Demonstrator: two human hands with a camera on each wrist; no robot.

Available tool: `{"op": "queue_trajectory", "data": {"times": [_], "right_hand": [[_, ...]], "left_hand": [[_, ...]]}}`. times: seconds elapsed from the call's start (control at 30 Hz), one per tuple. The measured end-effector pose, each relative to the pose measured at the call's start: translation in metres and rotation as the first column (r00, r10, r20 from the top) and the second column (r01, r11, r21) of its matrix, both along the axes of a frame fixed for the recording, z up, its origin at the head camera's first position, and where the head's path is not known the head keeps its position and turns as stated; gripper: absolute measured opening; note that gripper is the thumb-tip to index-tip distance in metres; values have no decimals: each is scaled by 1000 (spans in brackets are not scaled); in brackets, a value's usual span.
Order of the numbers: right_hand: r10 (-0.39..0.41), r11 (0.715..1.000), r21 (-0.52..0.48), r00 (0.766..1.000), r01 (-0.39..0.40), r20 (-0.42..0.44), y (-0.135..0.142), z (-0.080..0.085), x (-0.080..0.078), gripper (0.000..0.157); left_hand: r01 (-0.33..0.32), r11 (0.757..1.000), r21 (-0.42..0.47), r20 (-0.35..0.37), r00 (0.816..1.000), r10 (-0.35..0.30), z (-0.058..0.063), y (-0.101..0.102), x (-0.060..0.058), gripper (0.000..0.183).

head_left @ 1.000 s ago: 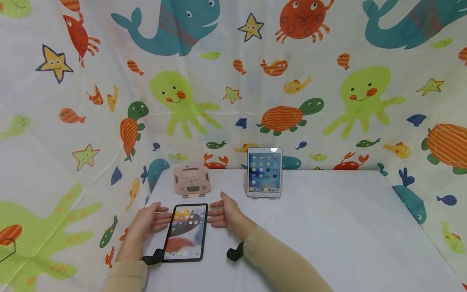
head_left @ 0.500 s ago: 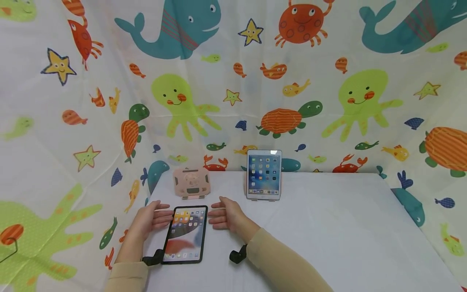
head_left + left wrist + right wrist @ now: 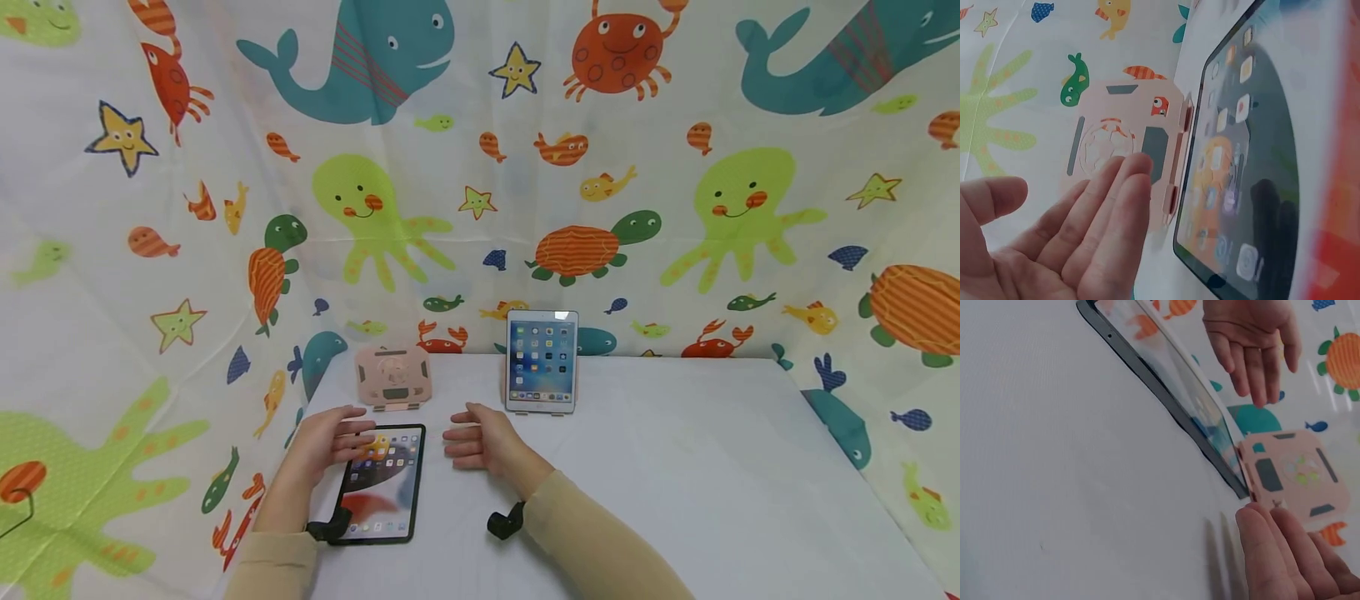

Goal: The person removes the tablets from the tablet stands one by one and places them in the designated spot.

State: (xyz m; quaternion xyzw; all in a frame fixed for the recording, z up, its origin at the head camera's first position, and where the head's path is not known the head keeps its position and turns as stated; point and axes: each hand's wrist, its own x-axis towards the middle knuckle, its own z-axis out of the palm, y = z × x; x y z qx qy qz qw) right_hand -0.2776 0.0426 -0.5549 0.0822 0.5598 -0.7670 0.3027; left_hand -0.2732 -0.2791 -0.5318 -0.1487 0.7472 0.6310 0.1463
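A black-framed tablet (image 3: 382, 492) lies flat on the white table, its screen lit with app icons. My left hand (image 3: 330, 442) hovers over its upper left edge, fingers extended and holding nothing; the left wrist view shows the left hand (image 3: 1085, 244) above the tablet screen (image 3: 1241, 162). To the right of the tablet, apart from it, my right hand (image 3: 487, 442) is held with straight fingers. In the right wrist view the right hand's fingers (image 3: 1260, 550) are near the tablet's far corner, with a gap between.
Behind the flat tablet stands a pink tablet stand (image 3: 393, 377) with cutouts. A white tablet (image 3: 542, 362), lit, leans on a similar stand further right. The white table (image 3: 712, 475) stretches to the right. A sea-animal curtain (image 3: 480, 183) hangs at the back and sides.
My left hand has shifted right, from beside the tablet to over its upper left edge. My right hand has moved slightly right, away from the tablet. The tablet stays in place.
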Motion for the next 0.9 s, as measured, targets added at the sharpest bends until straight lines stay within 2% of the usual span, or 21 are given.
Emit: {"op": "queue_trajectory", "data": {"times": [0.33,0.67,0.9], "right_hand": [[-18,1000,3,999,18,-38,23,12,0,64],[-39,999,8,997,39,-70,40,27,3,64],[-76,997,25,993,78,-87,57,32,3,63]], "left_hand": [[24,999,-44,-60,998,-26,5,19,-5,68],[83,996,-26,-111,990,-86,19,54,-13,60],[133,991,-2,-153,979,-132,21,73,-21,57]]}}
